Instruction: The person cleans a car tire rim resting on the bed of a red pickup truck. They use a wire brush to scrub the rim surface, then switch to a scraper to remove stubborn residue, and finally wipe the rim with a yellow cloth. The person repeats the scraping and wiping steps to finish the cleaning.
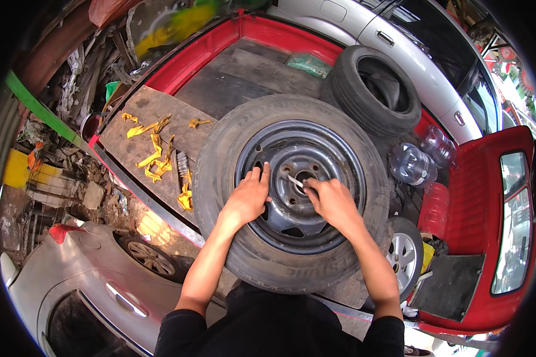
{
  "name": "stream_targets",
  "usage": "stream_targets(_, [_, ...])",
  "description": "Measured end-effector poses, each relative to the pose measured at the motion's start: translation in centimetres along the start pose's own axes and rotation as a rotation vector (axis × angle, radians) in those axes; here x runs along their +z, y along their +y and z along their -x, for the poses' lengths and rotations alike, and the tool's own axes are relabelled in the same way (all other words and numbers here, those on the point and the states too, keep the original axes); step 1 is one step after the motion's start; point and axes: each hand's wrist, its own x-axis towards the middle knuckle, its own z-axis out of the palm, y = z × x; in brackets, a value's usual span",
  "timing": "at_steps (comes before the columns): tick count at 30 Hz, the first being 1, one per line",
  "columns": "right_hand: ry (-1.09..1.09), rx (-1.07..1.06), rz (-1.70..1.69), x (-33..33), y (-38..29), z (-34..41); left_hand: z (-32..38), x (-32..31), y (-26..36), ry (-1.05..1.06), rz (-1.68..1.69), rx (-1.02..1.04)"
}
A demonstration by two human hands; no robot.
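A tyre (pixel 223 134) mounted on a dark steel wheel rim (pixel 339 156) lies flat in front of me on a red truck bed. My left hand (pixel 249 195) rests on the rim's left part, fingers spread, with nothing seen in it. Near the centre hole, my right hand (pixel 330 196) pinches a small pale stick-like piece (pixel 295 180) that points toward a bolt hole; what it is I cannot tell. Left of the tyre, a wire brush (pixel 182 165) lies beside torn yellow strips (pixel 154 156) on a wooden board (pixel 116 120).
A bare tyre (pixel 344 93) leans at the back right, near clear plastic bottles (pixel 413 165). An alloy wheel (pixel 402 254) stands at the right by the red cab (pixel 469 187). A silver car (pixel 339 18) is beyond the bed; another car (pixel 94 276) is at lower left.
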Motion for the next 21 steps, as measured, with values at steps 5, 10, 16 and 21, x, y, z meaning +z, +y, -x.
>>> stream_targets(5, [0.035, -0.071, -0.023, 0.1, 0.3, -0.4, 0.1, 0.0, -0.2, -0.009, 0.067, -0.013])
stream_targets(10, [0.028, -0.151, 0.001, -0.1, 0.5, -0.7, -0.4, 0.1, -0.6, -0.036, 0.068, -0.048])
stream_targets(16, [-0.091, -0.067, 0.118, -0.2, 0.9, -1.1, -0.5, 0.0, -0.6, -0.037, 0.094, -0.071])
stream_targets(21, [0.009, -0.224, 0.056, -0.4, 1.3, -1.6, -0.5, 0.0, -0.4, -0.034, 0.1, -0.096])
